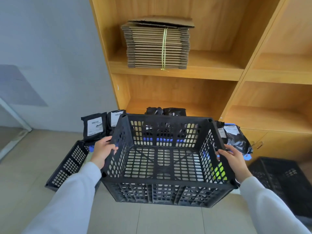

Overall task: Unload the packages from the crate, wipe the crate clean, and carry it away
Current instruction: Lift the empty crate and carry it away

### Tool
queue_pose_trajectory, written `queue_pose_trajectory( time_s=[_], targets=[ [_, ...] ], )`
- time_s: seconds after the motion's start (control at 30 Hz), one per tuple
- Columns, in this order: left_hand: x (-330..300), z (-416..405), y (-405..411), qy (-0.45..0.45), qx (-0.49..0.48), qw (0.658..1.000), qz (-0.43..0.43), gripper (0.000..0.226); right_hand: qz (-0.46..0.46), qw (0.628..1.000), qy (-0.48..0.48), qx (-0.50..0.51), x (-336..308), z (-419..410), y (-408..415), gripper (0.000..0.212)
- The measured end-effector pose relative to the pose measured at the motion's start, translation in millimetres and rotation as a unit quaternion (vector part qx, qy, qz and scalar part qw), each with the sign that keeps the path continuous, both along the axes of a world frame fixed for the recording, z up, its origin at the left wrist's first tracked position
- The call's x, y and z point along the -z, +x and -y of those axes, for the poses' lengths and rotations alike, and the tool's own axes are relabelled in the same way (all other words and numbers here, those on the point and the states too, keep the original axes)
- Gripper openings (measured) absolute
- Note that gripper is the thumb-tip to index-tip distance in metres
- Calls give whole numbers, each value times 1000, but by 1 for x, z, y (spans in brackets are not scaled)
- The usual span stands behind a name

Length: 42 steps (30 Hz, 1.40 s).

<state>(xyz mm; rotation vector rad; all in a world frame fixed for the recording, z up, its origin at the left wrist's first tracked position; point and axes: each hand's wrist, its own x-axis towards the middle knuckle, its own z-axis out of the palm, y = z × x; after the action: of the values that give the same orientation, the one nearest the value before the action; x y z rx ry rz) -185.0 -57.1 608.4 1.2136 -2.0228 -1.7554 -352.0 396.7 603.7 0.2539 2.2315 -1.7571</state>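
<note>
The crate (166,159) is up off the floor in front of me, empty, its slotted bottom showing through to the tiles below, so I judge the unloading done and the carrying step in hand; whether the wiping is finished I cannot tell from here. My left hand (103,150) is clamped on the left wall, fingers hooked over the top rim, and my right hand (233,158) is closed on the right wall the same way, so the load sits level between them. The packages (95,126) lie beyond the far wall, some to the left, some behind it, and more to the right near the cupboard (276,141), all clear of the crate. The next move, as I see it, calls for keeping both grips firm and backing or turning away without swinging a corner into anything. Room is tight at the sides: a flat crate panel (67,165) lies on the floor just beside my left arm, and another black crate (285,181) stands low on my right. The wooden shelves (177,71) with the tied stack of cardboard (157,46) block the way ahead. The open tiles toward me and to the left look like the freest path.
</note>
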Motion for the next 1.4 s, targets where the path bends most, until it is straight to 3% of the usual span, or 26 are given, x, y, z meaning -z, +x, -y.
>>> queue_pose_trajectory(
  time_s=[0.17,0.47,0.6,0.83,1.03,1.4],
  targets=[
    [-32,17,6,10,0,1000,-8,51,-57,998,-11,-19,-42,12,-9,18],
    [-83,61,33,8,-50,997,-55,50,-91,993,-36,-73,-99,67,-29,30],
    [-103,95,51,-8,-103,993,-50,46,-111,988,-36,-98,-120,114,-26,19],
    [-119,199,100,-3,-138,988,-64,48,-130,981,-41,-135,-142,233,-9,31],
    [-138,295,152,4,-159,983,-94,47,-151,976,-30,-158,-158,355,24,24],
    [-165,445,264,-50,-265,957,-104,53,-147,959,-55,-237,-152,578,62,36]
  ],
)
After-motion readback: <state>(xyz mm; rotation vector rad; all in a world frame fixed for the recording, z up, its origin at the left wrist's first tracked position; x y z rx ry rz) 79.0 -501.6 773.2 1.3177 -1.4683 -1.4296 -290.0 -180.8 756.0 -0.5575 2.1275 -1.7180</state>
